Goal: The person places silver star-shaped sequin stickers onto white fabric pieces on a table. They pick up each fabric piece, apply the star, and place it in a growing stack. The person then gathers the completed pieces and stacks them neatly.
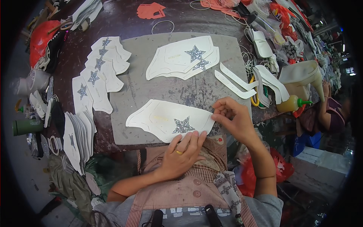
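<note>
Head view: white cutout (166, 120), 1 glitter star (183, 125), flat on mat (151, 83).

A mat (151, 90) lies on the bench (124, 19). On the mat's near edge lies a star panel (166, 119); two more panels (181, 56) lie at its far side. Strips (234, 81) lie on its right edge, a glue bottle (293, 103) right of it, and overlapping panels (99, 72) left of it.
</note>
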The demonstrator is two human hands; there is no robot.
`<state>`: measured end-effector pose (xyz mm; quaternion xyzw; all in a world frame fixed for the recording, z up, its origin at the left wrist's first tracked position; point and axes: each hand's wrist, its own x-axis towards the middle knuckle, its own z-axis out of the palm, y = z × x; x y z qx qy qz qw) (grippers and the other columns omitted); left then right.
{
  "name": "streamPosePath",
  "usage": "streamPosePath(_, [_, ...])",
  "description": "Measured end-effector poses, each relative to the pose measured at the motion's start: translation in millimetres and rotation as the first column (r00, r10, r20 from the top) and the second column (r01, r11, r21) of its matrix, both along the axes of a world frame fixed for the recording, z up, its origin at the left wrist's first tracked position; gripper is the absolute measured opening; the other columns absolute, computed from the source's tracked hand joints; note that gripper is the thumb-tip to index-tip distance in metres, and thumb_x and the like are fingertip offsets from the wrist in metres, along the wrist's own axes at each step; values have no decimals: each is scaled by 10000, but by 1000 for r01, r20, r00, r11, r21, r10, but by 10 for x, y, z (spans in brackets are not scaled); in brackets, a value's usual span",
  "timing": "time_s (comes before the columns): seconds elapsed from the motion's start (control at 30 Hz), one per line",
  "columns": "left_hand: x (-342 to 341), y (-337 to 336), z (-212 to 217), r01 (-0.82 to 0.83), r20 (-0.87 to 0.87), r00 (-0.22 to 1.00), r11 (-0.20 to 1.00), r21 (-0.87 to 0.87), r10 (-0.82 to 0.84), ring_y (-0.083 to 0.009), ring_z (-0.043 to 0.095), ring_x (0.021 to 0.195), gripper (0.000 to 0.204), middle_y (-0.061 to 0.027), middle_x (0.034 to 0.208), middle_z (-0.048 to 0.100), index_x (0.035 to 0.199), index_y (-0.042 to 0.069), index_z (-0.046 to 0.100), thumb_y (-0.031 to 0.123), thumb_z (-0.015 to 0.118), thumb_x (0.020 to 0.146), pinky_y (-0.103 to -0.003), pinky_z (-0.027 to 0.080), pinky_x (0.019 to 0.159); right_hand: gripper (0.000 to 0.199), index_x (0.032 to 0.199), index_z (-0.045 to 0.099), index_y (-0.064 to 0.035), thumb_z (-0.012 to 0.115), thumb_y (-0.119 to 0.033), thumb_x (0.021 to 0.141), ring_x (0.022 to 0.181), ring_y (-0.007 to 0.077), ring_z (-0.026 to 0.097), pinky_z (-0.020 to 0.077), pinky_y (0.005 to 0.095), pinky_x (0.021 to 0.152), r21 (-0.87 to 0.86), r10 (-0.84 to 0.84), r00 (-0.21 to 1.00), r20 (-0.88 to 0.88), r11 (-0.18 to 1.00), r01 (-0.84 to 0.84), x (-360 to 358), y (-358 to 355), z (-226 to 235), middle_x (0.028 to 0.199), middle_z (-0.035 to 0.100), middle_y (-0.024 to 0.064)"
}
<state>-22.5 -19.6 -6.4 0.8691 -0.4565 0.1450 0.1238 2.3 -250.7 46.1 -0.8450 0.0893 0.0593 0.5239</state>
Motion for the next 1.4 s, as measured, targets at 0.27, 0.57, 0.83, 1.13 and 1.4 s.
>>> streamPosePath(0.27, [106, -49, 145, 26, -124, 992, 997, -69, -35, -186, 537, 1118, 653, -66, 1199, 579, 1314, 15, 626, 489, 627, 865, -359, 402, 968, 217, 963, 565, -16, 741, -24, 836, 672, 163, 624, 486, 281, 606, -71, -10, 1000, 20, 997, 11, 58, 72, 41, 771, 653, 75])
streamPosePath(0.57, [300, -52, 347, 107, -425, 895, 991, -85, -133, -242, 565, 1084, 581, -107, 1187, 600, 1280, 10, 630, 340, 737, 813, -382, 431, 901, 145, 918, 583, -33, 709, -55, 848, 737, 369, 624, 494, 401, 635, -496, 135, 985, 112, 866, -62, 113, 8, 87, 785, 632, 128])
streamPosePath(0.83, [1128, 38, 439, -62, -322, 947, 972, -227, -14, -349, 569, 1201, 419, -149, 1328, 589, 1230, 5, 635, 134, 731, 843, -480, 406, 1059, 93, 957, 650, 16, 687, -38, 891, 730, 244, 651, 505, 338, 661, -86, 61, 960, 272, 996, -39, -159, 264, -126, 865, 666, 133])
streamPosePath(1.13, [989, 366, 391, 6, -242, 964, 923, -386, -108, -248, 608, 848, 390, -77, 928, 623, 1124, 50, 698, -11, 699, 738, -450, 472, 950, 233, 1100, 674, 20, 687, -64, 883, 968, 340, 593, 459, 398, 876, -494, -7, 886, 463, 828, 265, 444, -316, -258, 1045, 625, 175])
streamPosePath(1.4, [699, 2281, 1258, -726, -232, 590, 382, -572, 773, -167, 566, 848, 102, -79, 957, 627, 974, -31, 688, -17, 644, 884, -293, 450, 782, 188, 1089, 636, 55, 645, -14, 914, 942, 359, 573, 463, 394, 854, -573, 75, 823, 563, 753, 323, 356, -115, -328, 1012, 588, 183])
